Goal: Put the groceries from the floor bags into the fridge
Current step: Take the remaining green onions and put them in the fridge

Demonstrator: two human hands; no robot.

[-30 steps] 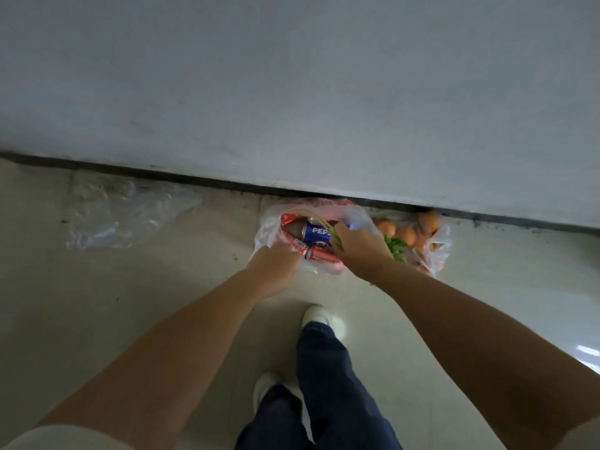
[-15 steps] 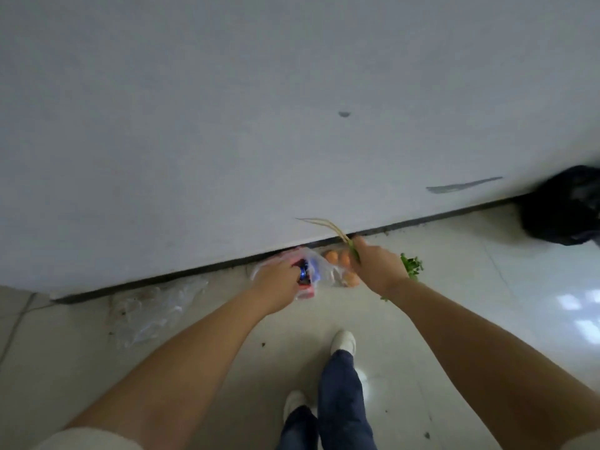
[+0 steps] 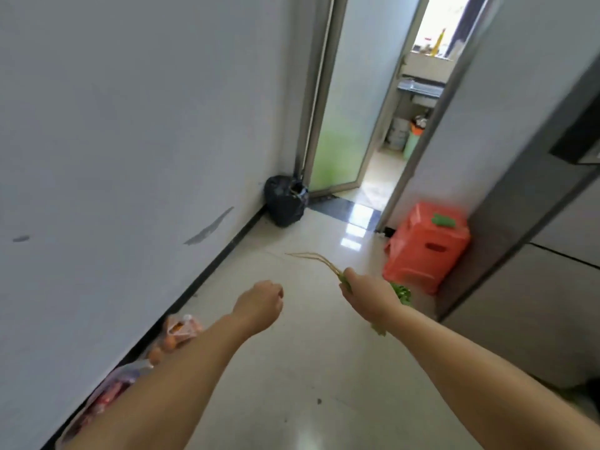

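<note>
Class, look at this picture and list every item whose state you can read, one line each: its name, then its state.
Right hand: closed around the herb bunch.
Herb bunch: held up off the floor, roots pointing forward.
Left hand: curled, holding nothing visible.
Grocery bags: on the floor against the wall, food inside.
Black bag: standing in the corner.
Sliding door: open.
Stool: upright, a green item on top.

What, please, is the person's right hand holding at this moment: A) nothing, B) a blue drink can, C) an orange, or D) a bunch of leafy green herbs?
D: the right hand grips a bunch of herbs, with pale roots trailing out one side and green leaves out the other.
</note>
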